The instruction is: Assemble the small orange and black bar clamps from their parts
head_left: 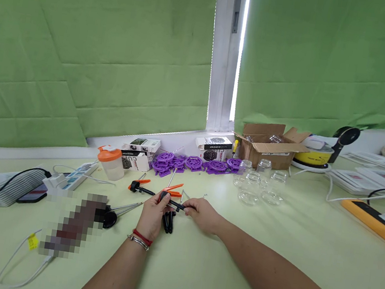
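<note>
Both hands meet near the middle of the pale green table. My left hand, with a red band and a metal bracelet at its wrist, is closed round one end of a black rod-like part. The fingers of my right hand pinch the other end. Black pieces lie just below the hands. Beyond the left hand are orange parts and another black rod with a round end. Metal rods and a black disc lie to the left.
Purple plastic wheels, small boxes and an open cardboard box line the back. Glass cups stand in front of it. An orange-lidded cup and a power strip are left; an orange power strip is right.
</note>
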`<state>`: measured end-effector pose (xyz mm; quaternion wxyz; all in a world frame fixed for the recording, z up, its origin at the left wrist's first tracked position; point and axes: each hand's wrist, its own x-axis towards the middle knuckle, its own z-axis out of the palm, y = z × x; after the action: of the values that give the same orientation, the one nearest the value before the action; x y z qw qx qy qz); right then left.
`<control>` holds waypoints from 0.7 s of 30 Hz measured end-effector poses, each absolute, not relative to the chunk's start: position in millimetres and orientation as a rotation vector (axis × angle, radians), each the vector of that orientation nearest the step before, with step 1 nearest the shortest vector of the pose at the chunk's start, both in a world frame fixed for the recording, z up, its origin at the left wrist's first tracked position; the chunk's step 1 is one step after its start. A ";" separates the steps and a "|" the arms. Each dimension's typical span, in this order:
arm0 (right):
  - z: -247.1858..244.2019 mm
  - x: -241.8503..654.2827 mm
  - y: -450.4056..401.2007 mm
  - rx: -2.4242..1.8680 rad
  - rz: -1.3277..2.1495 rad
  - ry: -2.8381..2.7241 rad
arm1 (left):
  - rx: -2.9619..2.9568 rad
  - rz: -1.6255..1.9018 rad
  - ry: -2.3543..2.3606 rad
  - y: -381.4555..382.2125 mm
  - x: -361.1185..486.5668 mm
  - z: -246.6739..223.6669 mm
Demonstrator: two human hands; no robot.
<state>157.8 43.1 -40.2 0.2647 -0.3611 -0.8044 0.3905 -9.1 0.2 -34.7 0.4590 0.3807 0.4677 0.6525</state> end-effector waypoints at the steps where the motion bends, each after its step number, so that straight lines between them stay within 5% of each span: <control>1: -40.7 157.7 43.2 -0.973 1.058 -2.173 | 0.940 1.606 1.149 0.4 -9.2 -35.2; 21: -39.2 159.2 43.8 -1.023 1.099 -2.150 | 0.948 1.616 1.152 -1.3 -3.9 -33.4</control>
<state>159.2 43.8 -39.2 0.2565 -0.3772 -0.7924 0.4050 -3.9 -1.3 -33.4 0.4537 0.3842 0.4666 0.6548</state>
